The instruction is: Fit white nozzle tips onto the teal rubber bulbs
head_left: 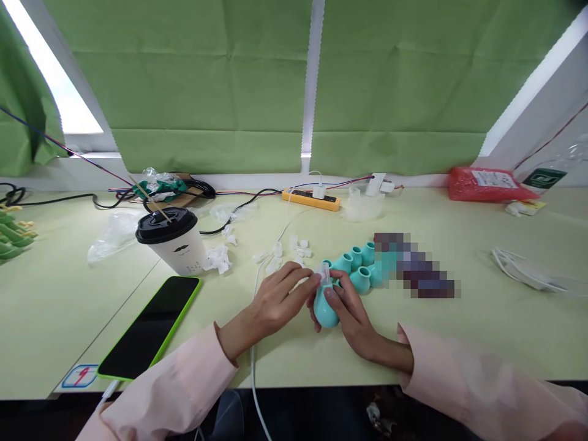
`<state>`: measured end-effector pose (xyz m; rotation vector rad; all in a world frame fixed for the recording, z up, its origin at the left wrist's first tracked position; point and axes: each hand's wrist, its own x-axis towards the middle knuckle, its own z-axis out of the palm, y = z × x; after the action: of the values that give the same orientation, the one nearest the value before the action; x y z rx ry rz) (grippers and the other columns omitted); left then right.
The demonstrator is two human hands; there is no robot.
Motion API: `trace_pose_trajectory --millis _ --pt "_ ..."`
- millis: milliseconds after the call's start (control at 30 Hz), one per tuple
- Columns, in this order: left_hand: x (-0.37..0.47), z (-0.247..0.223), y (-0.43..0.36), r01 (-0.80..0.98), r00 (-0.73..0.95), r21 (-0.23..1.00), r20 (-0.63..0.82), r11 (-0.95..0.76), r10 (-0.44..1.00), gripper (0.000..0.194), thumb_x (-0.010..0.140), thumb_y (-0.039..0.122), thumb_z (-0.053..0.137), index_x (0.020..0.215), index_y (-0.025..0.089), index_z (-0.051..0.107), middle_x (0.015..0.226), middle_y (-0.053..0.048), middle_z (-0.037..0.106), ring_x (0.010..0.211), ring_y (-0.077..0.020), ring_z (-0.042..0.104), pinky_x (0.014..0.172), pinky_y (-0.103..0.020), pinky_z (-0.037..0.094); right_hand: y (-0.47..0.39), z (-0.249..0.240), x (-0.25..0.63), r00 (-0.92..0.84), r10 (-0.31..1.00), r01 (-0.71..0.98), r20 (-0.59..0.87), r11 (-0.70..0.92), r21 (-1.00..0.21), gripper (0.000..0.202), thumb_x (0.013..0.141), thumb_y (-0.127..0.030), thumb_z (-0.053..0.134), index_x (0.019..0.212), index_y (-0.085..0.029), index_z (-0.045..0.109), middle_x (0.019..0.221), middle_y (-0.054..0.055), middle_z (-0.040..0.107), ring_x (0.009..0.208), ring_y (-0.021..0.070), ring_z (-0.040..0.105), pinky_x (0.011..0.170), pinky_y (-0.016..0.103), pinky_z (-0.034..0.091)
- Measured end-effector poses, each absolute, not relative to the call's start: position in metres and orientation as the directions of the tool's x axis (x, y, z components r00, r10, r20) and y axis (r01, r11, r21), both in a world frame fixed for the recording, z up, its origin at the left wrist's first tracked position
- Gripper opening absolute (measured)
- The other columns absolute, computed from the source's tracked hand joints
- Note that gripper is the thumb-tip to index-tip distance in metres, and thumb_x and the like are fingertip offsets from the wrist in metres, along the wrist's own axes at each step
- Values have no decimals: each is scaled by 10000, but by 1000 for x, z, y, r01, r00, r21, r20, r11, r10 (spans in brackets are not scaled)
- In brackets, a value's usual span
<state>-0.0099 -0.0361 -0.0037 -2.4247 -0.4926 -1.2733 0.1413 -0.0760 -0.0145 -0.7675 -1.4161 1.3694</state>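
A teal squeeze bulb point(326, 311) with its neck pointing up is in my right hand point(357, 318), whose fingers wrap round its side. A clear plastic piece point(326, 274) stands at the top of the bulb's neck. My left hand point(279, 298) reaches in from the left, its thumb and fingertips pinched together at this clear piece. Just behind my hands, several more teal bulbs point(361, 280) lie grouped on the table, mostly with their open necks up. Scraps of whitish translucent plastic point(302, 247) lie beyond my left hand.
A lidded paper cup point(182, 248) and a green-cased phone point(151, 327) occupy the table's left side. A white cable point(253, 367) runs under my left forearm. Behind are a yellow power strip point(311, 199) and a red package point(482, 185). A patch at right is pixelated.
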Motion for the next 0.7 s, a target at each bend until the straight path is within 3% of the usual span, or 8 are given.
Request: trace_pose_trajectory --millis 67,267,467,700 --pt "-10 -6 -33 469 492 -94 854 -878 171 308 684 50 547 980 105 485 845 -89 574 774 -153 491 604 -279 460 -76 -13 142 -327 918 -204 224 163 -965 139 850 -323 313 958 -239 285 808 11 492 564 91 484 463 223 412" --pt "-12 -3 -33 476 523 -214 849 -853 78 328 644 71 599 958 99 510 799 -74 592 734 -156 490 574 -285 459 -78 -11 143 -337 915 -202 224 162 -966 128 850 -310 320 957 -244 297 801 9 488 535 85 450 462 225 406" --pt "-10 -2 -35 470 503 -157 856 -869 118 348 625 44 606 954 108 514 771 -53 591 720 -143 484 537 -252 451 -77 -12 144 -342 920 -170 193 142 -975 180 834 -373 323 952 -239 299 772 5 487 480 79 418 432 225 384" --pt "-10 -5 -35 486 527 -215 846 -847 88 273 647 58 584 908 109 526 722 -42 589 702 -138 489 520 -241 441 -77 -11 144 -311 928 -117 207 178 -977 148 845 -351 311 935 -233 305 752 -3 473 473 68 391 432 218 358"
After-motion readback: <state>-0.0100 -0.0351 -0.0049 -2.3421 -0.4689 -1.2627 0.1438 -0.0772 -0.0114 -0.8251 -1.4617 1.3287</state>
